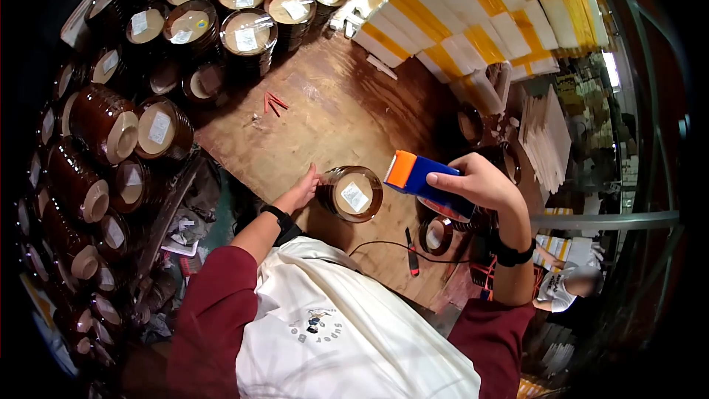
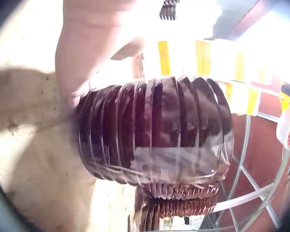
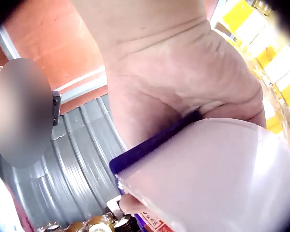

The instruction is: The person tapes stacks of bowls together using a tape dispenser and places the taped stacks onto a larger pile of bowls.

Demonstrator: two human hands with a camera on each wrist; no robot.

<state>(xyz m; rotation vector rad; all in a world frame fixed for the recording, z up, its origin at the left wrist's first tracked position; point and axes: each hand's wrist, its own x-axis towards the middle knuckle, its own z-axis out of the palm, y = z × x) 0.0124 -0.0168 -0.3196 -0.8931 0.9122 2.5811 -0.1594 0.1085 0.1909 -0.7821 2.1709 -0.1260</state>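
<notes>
A stack of brown ribbed dishes (image 1: 332, 196) in clear wrap, with a white label on top, stands on the wooden table. My left hand (image 1: 301, 189) is beside it with fingers extended; in the left wrist view that hand (image 2: 99, 43) touches the near end of the stack (image 2: 154, 130). My right hand (image 1: 484, 183) grips a blue and orange tape dispenser (image 1: 425, 181), held above the table to the right of the stack. A large roll of tape (image 3: 222, 179) on the dispenser fills the lower right wrist view, under the gripping right hand (image 3: 183, 87).
Many wrapped dish stacks (image 1: 244, 32) fill the left and back left. White boxes with yellow tape (image 1: 473, 22) are piled at the back right. Red strips (image 1: 275, 103) lie on the table (image 1: 332, 96). A red-handled tool (image 1: 412, 253) and a cable are near the front; another person (image 1: 565, 288) is at right.
</notes>
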